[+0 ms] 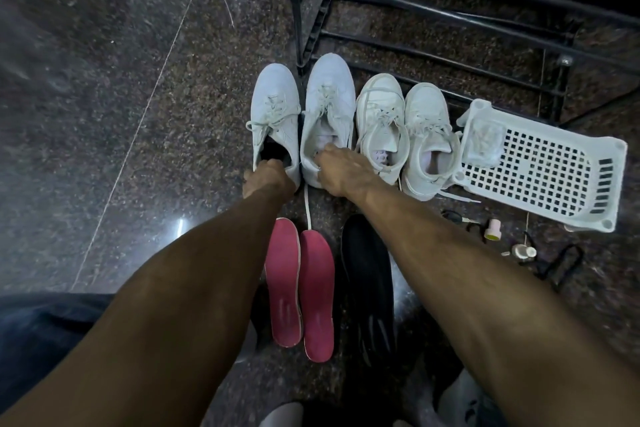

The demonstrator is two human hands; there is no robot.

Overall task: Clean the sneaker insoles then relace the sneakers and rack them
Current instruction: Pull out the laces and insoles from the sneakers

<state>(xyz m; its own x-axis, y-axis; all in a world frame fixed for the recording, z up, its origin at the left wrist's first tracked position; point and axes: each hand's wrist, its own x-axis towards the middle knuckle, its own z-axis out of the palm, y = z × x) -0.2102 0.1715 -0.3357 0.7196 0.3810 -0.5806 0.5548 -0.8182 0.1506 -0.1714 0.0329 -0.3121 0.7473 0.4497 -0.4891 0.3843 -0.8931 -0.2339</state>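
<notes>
Nearest, two red insoles (299,291) and a black insole (369,284) lie lengthwise on the floor. Beyond, the left hand (265,180) grips the left sneaker's (275,114) heel; the right hand (341,172) pinches the second sneaker's (329,104) collar, toes pointing toward the rack (433,15). A packet lies in the basket (540,163).

Home entryway or hallway, likely. Polished dark granite floor (104,114) reflecting ceiling light; black metal shoe rack (433,21) standing at the edge; white sneakers (346,114) sitting in a row beside a plastic basket (540,166).
</notes>
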